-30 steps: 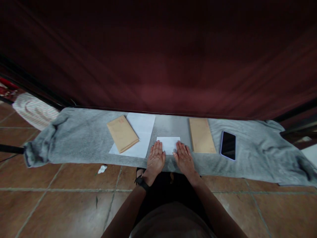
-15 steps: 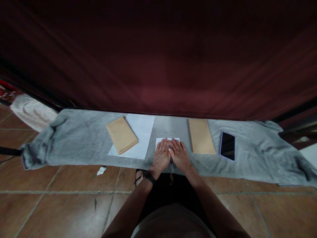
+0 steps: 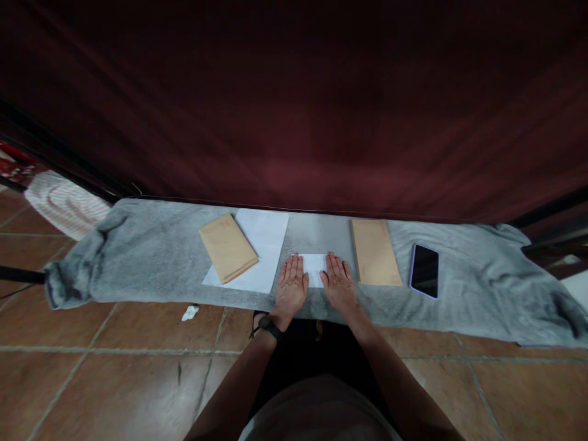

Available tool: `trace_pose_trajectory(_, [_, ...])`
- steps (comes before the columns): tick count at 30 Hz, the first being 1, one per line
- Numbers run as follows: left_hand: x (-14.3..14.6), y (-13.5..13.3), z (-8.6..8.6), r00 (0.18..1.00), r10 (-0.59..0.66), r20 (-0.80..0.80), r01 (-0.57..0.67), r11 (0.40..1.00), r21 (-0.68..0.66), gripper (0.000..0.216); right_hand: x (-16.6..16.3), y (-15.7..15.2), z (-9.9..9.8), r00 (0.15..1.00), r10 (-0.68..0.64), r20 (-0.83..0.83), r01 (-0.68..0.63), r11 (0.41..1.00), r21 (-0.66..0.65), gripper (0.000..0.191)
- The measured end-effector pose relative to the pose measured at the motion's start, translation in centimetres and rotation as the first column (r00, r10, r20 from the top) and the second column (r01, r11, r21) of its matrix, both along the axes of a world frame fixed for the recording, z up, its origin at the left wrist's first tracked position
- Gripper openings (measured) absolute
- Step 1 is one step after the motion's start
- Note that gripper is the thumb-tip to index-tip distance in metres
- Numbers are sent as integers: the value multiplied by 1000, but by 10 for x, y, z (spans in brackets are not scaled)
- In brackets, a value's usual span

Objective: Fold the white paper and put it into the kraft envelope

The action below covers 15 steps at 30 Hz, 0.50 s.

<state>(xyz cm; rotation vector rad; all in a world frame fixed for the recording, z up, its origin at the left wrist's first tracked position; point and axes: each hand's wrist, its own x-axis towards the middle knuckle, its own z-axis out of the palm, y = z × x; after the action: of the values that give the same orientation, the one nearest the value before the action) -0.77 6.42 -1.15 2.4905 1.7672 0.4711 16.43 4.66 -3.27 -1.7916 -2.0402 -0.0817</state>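
A small white piece of paper [image 3: 315,268], apparently folded, lies on the grey cloth [image 3: 151,257] right in front of me. My left hand [image 3: 291,288] rests flat on its left end, fingers pointing away from me. On the right end lies my right hand [image 3: 339,285], also flat with the fingers stretched out. Between the two hands the middle of the paper shows; its ends are hidden under the fingers. Neither hand grips anything.
Left of my hands, brown envelopes [image 3: 228,248] lie on larger white sheets [image 3: 269,245]. To the right are more brown envelopes [image 3: 375,252] and a phone [image 3: 424,271] with a dark screen. A dark red curtain [image 3: 294,135] hangs behind the cloth-covered surface.
My hands were side by side, touching, over the middle of the white paper. They have slid apart, left and right, to its ends, uncovering the middle.
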Motion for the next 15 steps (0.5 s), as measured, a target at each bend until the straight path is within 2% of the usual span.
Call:
trace_pose_trajectory(3, [-2,-1,2,1000,15,-1,-15,1000,3,60,3,0,1,1000,-12,22,12,1000,-4,55])
trace_pose_trajectory(8, [-2,-2,5,1000,9,-16,-8,1000,14,74,2,-4,7,999,-22,44,24,999,-29,56])
trace_pose_trajectory(11, [-1,-2,4,1000,19,-16,-18,1000,18,72,-1,-10,9,1000,-3,25,3,1000,-15,61])
trace_pose_trajectory(15, [-1,-2,1,1000,30,2,-30,999,24,65,-1,-16,8,1000,-21,11,21,1000,-6,57])
